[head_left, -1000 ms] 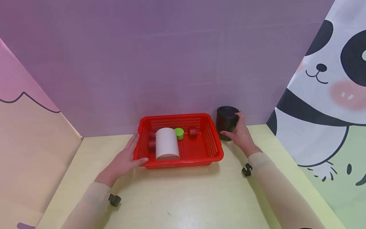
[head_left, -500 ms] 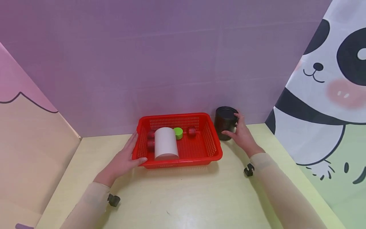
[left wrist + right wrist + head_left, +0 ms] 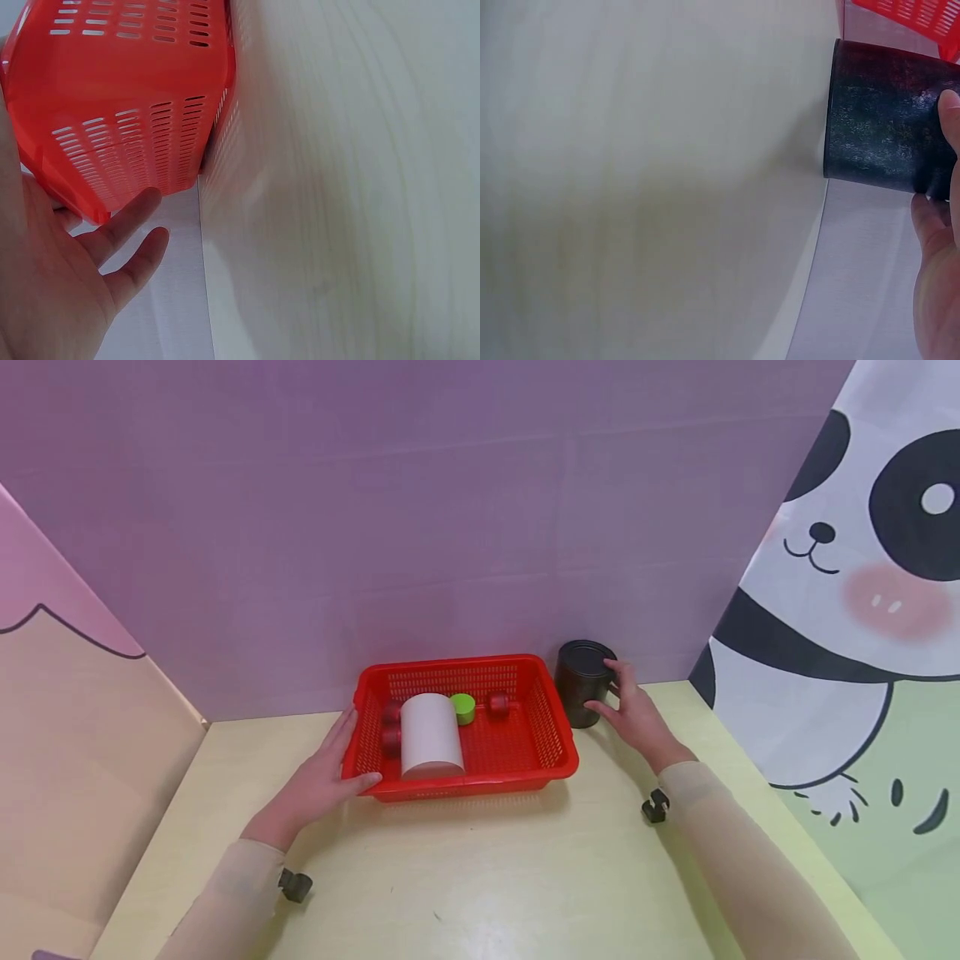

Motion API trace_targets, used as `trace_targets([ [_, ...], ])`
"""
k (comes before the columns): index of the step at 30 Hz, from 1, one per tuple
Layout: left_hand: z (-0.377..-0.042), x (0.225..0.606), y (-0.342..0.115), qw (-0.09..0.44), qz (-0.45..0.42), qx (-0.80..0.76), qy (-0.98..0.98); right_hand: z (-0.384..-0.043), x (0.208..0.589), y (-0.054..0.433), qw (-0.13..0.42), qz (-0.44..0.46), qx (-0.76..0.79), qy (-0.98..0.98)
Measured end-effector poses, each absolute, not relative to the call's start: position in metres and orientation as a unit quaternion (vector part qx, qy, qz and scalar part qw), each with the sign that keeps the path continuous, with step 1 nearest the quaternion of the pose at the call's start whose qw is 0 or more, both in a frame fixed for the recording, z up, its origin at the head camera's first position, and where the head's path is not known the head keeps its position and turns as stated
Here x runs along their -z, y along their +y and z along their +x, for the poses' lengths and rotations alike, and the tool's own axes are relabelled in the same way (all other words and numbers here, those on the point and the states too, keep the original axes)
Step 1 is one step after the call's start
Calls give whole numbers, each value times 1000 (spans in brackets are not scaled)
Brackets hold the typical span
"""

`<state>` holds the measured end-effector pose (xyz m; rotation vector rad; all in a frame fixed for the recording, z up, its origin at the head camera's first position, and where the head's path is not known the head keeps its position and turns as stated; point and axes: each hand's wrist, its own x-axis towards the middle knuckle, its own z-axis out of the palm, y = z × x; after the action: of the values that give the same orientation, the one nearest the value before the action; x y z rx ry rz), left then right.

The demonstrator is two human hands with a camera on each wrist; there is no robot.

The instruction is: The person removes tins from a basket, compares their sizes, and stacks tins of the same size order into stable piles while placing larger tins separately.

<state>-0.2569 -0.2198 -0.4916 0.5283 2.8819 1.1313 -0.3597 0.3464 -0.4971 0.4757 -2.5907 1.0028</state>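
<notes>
left hand [image 3: 311,787] kinda gripping the left corner of a red basket [image 3: 517,777], right hand [image 3: 634,717] pinching a black canister [image 3: 576,697] between thumb and fingers, canister upright on the pale table [image 3: 480,877], just beside the basket

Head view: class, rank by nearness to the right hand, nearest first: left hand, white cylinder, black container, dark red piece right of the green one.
1. Black container: gripped by the right hand, right of the red basket.
2. Dark red piece: inside, toward the back.
3. White cylinder: inside, toward the left.
4. Left hand: at the basket's left end.
</notes>
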Motion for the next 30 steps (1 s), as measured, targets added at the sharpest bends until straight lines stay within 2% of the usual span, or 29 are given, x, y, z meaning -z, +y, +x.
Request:
trace_targets([
  [9, -257, 492, -221, 5, 165, -362, 918, -362, 500, 347, 143, 163, -343, -914],
  [19, -259, 490, -219, 2, 172, -363, 916, -362, 496, 350, 154, 144, -402, -891],
  [22, -259, 489, -218, 3, 170, -362, 916, -357, 491, 349, 180, 123, -419, -882],
  [30, -258, 489, -219, 5, 164, -363, 917, -345, 469, 334, 290, 118, -417, -853],
])
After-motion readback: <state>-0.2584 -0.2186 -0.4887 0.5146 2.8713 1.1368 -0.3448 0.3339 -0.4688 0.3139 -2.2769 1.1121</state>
